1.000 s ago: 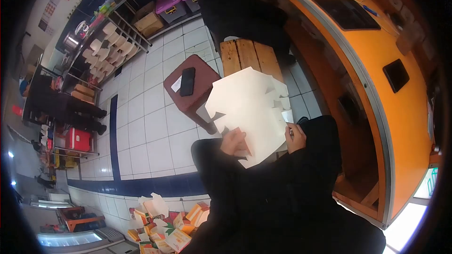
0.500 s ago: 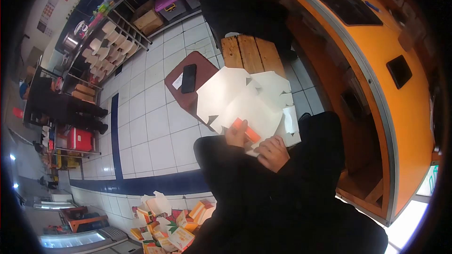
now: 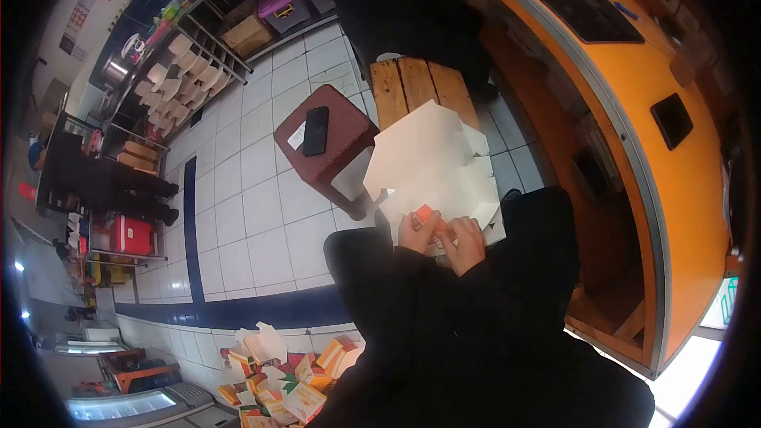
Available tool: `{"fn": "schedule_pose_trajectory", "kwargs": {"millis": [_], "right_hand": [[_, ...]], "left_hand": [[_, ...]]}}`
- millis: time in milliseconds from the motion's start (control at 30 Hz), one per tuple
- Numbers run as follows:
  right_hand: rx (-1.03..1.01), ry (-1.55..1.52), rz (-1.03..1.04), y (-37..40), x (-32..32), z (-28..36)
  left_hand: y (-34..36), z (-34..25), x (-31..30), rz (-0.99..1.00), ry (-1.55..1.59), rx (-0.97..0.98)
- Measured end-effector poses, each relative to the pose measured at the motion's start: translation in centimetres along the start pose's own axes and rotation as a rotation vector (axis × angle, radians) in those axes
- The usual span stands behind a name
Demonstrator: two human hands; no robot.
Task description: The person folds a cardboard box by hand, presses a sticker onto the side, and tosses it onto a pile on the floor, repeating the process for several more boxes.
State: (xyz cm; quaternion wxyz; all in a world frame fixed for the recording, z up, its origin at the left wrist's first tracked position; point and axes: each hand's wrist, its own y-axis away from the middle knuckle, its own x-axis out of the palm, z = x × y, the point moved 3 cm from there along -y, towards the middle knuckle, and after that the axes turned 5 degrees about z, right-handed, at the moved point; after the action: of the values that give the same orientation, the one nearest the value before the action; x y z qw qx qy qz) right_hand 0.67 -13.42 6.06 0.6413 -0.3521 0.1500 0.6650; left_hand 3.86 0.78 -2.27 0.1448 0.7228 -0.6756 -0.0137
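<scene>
Both hands pinching orange flap at near edge of part-folded carton

White cardboard carton [image 3: 424, 147] is lying directly in front of the hands, spreading toward the far side over the lap. Long axis is running roughly near to far; folds are making the exact line hard to tell. Left hand [image 3: 414, 235] is gripping the orange flap [image 3: 424, 212] from the left, fingers bending; right hand [image 3: 464, 247] is pressing in from the right, fingertips meeting it. Neither is sitting clearly nearer, both touching the near edge.

Counts: one carton in hand; one maroon stool [image 3: 346, 123] standing left of it, holding one phone [image 3: 315, 131] and one paper slip [image 3: 296, 139]; one wood-slat surface [image 3: 412, 83] showing beyond. Two dark flat panels [image 3: 587, 14] are lying on one orange counter [image 3: 686, 206] at right, one blue pen [image 3: 625, 10] resting beside the far one. Printed cartons [image 3: 304, 401] are piling up near left, overlapping too much for counting. Two other people are showing: one [image 3: 87, 170] far left, one [image 3: 404, 8] far centre.
</scene>
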Motion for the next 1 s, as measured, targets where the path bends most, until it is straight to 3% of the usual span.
{"fn": "schedule_pose_trajectory", "kwargs": {"millis": [133, 200, 233, 333, 367, 467, 533, 733, 933, 1000], "right_hand": [[0.109, -0.205, 0.052, -0.3, 0.1, -0.2], [0.349, -0.363, 0.243, -0.7, 0.7, -0.4], [0.348, -0.366, 0.240, -0.8, 0.8, -0.3], [0.347, -0.296, 0.321, -0.5, 2.1, -0.3], [0.299, -0.206, 0.355, -0.5, 2.7, -0.4], [0.237, -0.064, 0.378, -0.4, 4.6, -1.2], [0.225, -0.021, 0.364, -0.6, 5.5, -1.6], [0.243, -0.089, 0.329, -1.3, 6.9, -1.9], [0.267, -0.203, 0.283, -1.6, 7.3, -2.4], [0.175, -0.235, 0.213, -1.8, 7.4, -2.2]], "left_hand": [[0.6, -1.4, -0.6, 0.098, 0.098, -0.114], [0.9, -2.4, -1.7, -0.096, 0.546, -0.245], [0.6, -2.4, -2.5, -0.095, 0.543, -0.243], [-1.6, -0.3, -7.3, -0.277, 0.348, -0.073], [-3.2, 2.2, -9.5, -0.367, 0.146, -0.069], [-3.4, 2.5, -9.9, -0.409, -0.131, 0.032], [-1.4, -0.6, -8.0, -0.384, -0.166, 0.035], [1.2, -1.4, -3.7, -0.382, 0.059, 0.074], [2.5, -1.1, -1.3, -0.379, -0.220, 0.134], [3.0, -1.6, -0.8, -0.373, -0.473, 0.153]]}}
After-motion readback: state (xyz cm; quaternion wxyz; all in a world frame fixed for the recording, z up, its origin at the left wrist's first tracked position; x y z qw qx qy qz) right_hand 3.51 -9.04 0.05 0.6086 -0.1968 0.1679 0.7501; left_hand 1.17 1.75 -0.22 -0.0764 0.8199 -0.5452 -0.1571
